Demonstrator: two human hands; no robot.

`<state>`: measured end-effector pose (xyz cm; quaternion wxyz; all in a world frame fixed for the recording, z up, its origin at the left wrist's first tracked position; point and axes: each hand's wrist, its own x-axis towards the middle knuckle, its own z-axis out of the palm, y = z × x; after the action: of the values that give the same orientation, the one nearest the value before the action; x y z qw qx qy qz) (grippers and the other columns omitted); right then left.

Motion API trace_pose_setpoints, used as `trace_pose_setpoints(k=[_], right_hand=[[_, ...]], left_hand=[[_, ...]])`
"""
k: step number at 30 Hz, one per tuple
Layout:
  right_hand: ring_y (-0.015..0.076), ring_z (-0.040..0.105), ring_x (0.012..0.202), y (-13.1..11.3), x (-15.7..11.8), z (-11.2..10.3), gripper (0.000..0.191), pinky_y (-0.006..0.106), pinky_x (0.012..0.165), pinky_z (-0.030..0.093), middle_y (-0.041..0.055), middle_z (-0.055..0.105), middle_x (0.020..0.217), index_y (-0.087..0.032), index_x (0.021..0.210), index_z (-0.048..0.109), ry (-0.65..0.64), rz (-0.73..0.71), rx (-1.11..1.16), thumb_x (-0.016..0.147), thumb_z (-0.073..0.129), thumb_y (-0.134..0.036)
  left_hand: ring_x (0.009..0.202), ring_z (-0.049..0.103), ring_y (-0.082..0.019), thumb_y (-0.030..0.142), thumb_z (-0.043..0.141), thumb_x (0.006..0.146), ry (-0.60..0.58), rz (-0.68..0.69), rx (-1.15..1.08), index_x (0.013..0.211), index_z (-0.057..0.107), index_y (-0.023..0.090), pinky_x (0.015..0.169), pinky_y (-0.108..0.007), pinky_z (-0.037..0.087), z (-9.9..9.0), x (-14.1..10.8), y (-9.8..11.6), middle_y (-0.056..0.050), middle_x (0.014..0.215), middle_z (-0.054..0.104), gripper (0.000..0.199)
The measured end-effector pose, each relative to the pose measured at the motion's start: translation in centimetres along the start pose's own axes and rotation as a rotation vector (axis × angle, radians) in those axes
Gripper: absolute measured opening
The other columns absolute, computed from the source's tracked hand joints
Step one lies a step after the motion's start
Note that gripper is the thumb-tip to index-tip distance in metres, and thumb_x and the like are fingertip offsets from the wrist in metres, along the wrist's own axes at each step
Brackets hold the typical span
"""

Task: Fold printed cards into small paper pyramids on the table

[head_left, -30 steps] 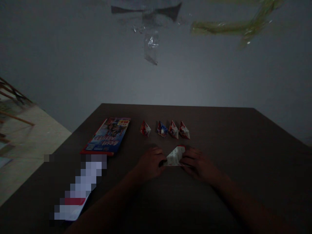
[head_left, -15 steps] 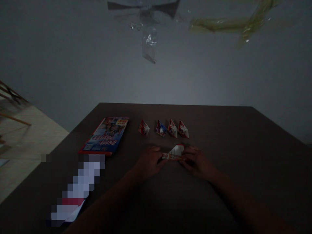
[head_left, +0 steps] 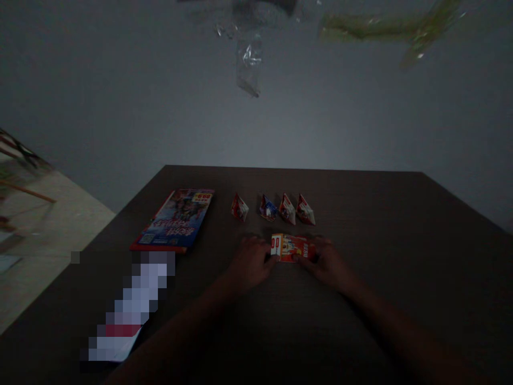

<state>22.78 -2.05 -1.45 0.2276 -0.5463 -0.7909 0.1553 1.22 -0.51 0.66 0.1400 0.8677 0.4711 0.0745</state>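
Note:
A folded piece of printed paper [head_left: 292,247], red and orange with a white strip at its left end, is held between both hands low over the dark table [head_left: 360,214]. My left hand [head_left: 253,260] pinches its left end, thumb in front. On the right end, my right hand [head_left: 326,262] has its thumb across the printed face and the fingers behind, partly hidden. Just beyond the hands stand several small folded paper shapes in a row, among them a red and white one [head_left: 239,207] and a blue one [head_left: 267,208].
At the left lies a stack of glossy printed sheets or a magazine [head_left: 176,219]. Nearer me is a blurred-out, pale flat object [head_left: 136,299]. A wall [head_left: 340,107] with tape and a clear plastic piece [head_left: 249,64] rises behind the table.
The paper has turned from showing a raised white flap to a flat red printed face towards me. Both hands still hold its ends. The view has shifted slightly.

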Motion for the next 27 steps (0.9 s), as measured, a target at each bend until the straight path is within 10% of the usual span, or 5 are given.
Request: trace_pose_setpoints(k=[27], right_hand=[[0.0206, 0.055, 0.070, -0.75, 0.25, 0.02, 0.031, 0.036, 0.073, 0.037, 0.0021, 0.057, 0.063, -0.020, 0.062, 0.051, -0.038, 0.097, -0.098, 0.084, 0.052, -0.042]], left_hand=[[0.088, 0.058, -0.025, 0.038, 0.047, 0.085, -0.068, -0.132, 0.045, 0.076, 0.064, 0.017, 0.079, -0.039, 0.039, -0.38, 0.62, 0.74, -0.010, 0.086, 0.066, 0.028]])
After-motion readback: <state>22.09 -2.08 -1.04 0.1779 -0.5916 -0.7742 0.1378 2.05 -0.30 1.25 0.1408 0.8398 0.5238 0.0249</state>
